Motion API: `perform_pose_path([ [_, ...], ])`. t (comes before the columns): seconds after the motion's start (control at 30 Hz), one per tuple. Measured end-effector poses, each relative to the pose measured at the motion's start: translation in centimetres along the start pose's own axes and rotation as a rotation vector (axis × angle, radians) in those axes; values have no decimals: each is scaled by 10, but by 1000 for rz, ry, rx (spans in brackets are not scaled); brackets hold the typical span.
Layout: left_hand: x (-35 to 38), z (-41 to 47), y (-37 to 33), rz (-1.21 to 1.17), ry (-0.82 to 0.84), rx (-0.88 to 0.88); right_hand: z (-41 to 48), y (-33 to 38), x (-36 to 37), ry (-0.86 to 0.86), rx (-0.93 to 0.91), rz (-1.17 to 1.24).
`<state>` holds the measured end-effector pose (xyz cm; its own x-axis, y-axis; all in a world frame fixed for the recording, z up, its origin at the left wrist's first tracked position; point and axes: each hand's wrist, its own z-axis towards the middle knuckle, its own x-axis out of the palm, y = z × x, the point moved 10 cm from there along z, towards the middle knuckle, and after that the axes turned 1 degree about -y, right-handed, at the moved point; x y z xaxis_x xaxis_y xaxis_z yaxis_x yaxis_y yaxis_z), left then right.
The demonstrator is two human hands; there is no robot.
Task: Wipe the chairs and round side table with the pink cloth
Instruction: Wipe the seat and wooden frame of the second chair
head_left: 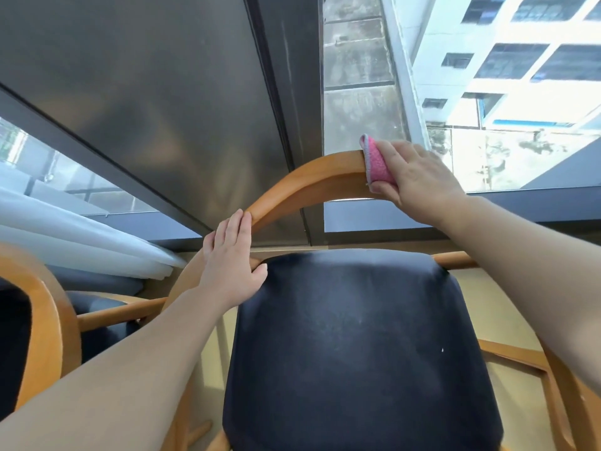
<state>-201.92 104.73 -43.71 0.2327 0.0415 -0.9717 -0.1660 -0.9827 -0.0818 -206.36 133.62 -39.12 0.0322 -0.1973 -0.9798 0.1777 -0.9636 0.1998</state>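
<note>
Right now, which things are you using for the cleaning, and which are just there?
For the job:
- pink cloth, wrapped over the chair's wooden back rail
- right hand, pressing the cloth on the rail
- left hand, steadying the frame
- second chair, at the left

Just there:
- white curtain
- window

Ahead of me a dark metal window frame [286,125] splits the view: a dull frosted panel [146,92] on my left, clear glass [487,109] on my right. Through the glass I see a white building [520,60] in bright daylight and a stained concrete ledge [361,92]. White curtains [65,232] bunch low at left. The floor [487,294] is pale beige.
</note>
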Motion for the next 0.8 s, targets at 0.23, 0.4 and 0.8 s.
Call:
perform_pose_path([
  [0.23,-1,0,0,20,33,-9,-29,-37,9,4,139,96],
  [0.4,-11,-1,-4,-30,52,-48,-37,-45,13,-23,155,104],
  [0.8,-52,40,-189,-70,-25,396,-39,-44,11,-27,112,146],
])
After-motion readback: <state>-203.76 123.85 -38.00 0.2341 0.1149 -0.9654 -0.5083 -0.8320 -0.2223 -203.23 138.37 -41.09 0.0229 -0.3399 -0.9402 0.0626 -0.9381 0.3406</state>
